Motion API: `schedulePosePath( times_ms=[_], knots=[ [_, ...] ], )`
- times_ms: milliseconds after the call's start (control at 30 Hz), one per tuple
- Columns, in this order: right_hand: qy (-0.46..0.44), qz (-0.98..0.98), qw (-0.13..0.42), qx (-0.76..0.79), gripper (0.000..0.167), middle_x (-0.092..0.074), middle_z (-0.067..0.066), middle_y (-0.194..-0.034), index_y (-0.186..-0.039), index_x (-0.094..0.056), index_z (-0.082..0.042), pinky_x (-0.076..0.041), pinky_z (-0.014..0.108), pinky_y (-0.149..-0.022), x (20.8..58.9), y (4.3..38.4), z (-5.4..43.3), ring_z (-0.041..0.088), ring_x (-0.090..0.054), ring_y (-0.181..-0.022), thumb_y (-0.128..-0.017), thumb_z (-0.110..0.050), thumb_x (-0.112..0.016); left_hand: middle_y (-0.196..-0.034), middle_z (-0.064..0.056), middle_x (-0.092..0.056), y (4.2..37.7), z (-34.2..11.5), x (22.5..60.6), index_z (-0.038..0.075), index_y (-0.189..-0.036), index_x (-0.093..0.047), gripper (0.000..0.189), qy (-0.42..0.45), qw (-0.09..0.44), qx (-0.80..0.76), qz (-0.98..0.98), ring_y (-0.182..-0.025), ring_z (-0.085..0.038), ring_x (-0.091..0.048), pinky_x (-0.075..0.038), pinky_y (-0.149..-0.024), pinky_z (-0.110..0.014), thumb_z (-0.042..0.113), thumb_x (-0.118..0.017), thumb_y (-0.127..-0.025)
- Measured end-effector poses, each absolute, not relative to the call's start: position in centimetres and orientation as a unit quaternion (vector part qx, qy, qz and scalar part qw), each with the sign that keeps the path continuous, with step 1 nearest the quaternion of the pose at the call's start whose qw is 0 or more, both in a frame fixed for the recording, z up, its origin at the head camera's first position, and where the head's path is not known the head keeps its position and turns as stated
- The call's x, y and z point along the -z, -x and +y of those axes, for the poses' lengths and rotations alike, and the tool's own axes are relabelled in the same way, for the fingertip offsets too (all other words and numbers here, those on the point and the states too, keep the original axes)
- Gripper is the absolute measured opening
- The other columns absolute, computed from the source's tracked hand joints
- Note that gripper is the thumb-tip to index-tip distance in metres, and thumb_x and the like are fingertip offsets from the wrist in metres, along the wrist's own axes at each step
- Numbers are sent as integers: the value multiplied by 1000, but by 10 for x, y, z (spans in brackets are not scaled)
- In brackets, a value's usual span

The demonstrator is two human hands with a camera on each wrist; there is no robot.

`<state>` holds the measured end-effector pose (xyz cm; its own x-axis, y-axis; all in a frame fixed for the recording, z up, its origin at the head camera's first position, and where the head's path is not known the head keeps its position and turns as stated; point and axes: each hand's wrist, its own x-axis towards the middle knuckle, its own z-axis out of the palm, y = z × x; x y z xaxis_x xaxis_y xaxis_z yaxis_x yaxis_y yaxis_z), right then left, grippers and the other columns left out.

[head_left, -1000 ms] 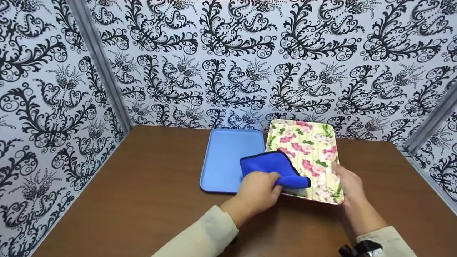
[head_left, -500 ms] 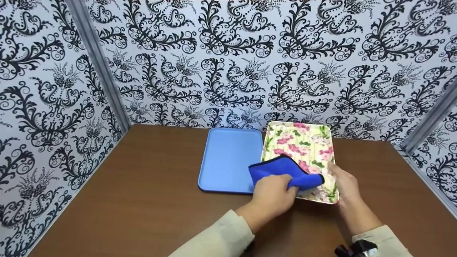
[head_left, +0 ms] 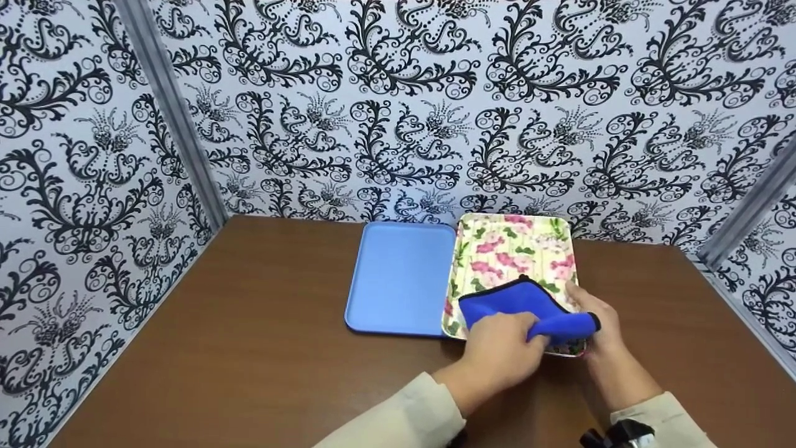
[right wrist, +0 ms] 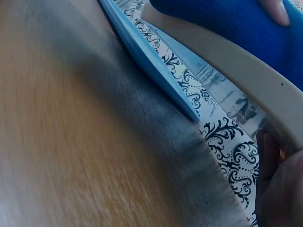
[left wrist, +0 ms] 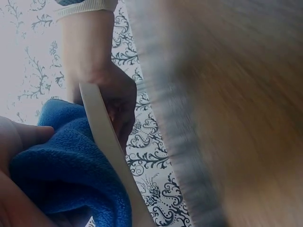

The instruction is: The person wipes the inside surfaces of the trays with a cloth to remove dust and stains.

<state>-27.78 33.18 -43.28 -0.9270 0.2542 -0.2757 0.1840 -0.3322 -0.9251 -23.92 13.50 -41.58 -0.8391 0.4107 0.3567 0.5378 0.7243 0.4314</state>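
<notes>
A floral tray (head_left: 516, 249) with pink flowers and green leaves is held up off the table, tilted. My right hand (head_left: 600, 323) grips its right edge, thumb on top and fingers underneath. A blue cloth (head_left: 516, 298) with black edging lies bunched in my left hand (head_left: 507, 348), which presses it on the tray's near part. In the left wrist view the cloth (left wrist: 71, 156) sits against the tray's pale rim (left wrist: 106, 127). The right wrist view shows my right fingers (right wrist: 270, 161) beneath the rim (right wrist: 227, 56).
A plain light-blue tray (head_left: 401, 280) lies on the brown wooden table (head_left: 261, 348), left of the floral one and partly overlapped by it in the head view. Patterned wall panels (head_left: 410, 112) stand behind the table and at both sides.
My left hand has slid the cloth rightward across the floral tray, toward its near right corner. The tray and my right hand have shifted slightly left.
</notes>
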Motion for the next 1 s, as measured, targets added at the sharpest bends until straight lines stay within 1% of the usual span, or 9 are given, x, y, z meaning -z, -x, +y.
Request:
schedulePosePath(
  times_ms=[167, 267, 400, 467, 567, 667, 833, 900, 1000],
  knots=[
    [199, -581, -6, -789, 34, -69, -11, -75, -74, -72, -24, -57, 18, -77, 422, 273, 328, 4, -66, -74, -103, -35, -60, -64, 14, -56, 236, 139, 413, 26, -79, -63, 26, 290, 112, 272, -911, -56, -4, -51, -37, -52, -21, 40, -64, -100],
    [183, -574, -23, -798, 39, -68, -10, -73, -72, -71, -22, -57, 19, -77, 416, 270, 325, 4, -66, -73, -106, -34, -54, -74, 17, -68, 235, 139, 413, 30, -93, -73, 18, 321, 114, 255, -905, -61, 0, -59, -45, -57, -18, 41, -62, -102],
    [187, -608, 5, -771, 41, -67, -15, -70, -69, -72, -26, -54, 15, -76, 412, 268, 322, 1, -62, -72, -105, -36, -56, -105, 18, -77, 236, 137, 413, 34, -124, -72, 23, 386, 106, 196, -895, -87, 3, -72, -57, -79, -16, 36, -61, -104],
    [194, -640, 33, -743, 40, -66, -18, -70, -67, -72, -31, -51, 13, -76, 413, 268, 323, -1, -59, -73, -104, -38, -59, -119, 16, -75, 237, 135, 411, 31, -134, -68, 31, 425, 94, 153, -887, -104, 1, -72, -56, -94, -17, 28, -61, -104],
    [205, -674, 64, -707, 38, -65, -21, -69, -66, -72, -35, -51, 12, -75, 418, 269, 325, -2, -58, -74, -103, -40, -62, -138, 13, -68, 238, 131, 407, 26, -144, -61, 43, 469, 73, 82, -876, -127, -2, -63, -47, -111, -18, 18, -63, -101],
    [202, -694, 73, -687, 37, -66, -22, -69, -68, -72, -37, -51, 12, -75, 425, 273, 329, -2, -59, -75, -103, -41, -62, -146, 11, -62, 238, 127, 403, 24, -147, -59, 49, 484, 67, 23, -872, -137, -3, -56, -42, -117, -19, 17, -66, -99],
    [209, -759, 102, -608, 36, -62, -26, -70, -67, -69, -39, -45, 11, -74, 436, 281, 334, -5, -54, -74, -100, -51, -62, -129, 14, -70, 242, 119, 396, 28, -136, -67, 40, 487, 86, -30, -869, -121, -4, -66, -52, -105, -20, 18, -69, -97],
    [205, -738, 103, -635, 36, -64, -24, -70, -67, -70, -37, -48, 13, -75, 437, 283, 334, -4, -56, -73, -100, -50, -63, -128, 15, -71, 245, 115, 393, 30, -133, -69, 37, 487, 97, -57, -866, -121, -5, -66, -52, -104, -21, 20, -68, -98],
    [184, -657, 87, -726, 35, -71, -16, -72, -71, -75, -32, -56, 18, -73, 439, 285, 332, 1, -65, -70, -102, -42, -62, -138, 14, -68, 252, 109, 392, 32, -135, -69, 36, 486, 108, -87, -863, -131, -5, -61, -49, -110, -22, 22, -65, -101]
  ],
)
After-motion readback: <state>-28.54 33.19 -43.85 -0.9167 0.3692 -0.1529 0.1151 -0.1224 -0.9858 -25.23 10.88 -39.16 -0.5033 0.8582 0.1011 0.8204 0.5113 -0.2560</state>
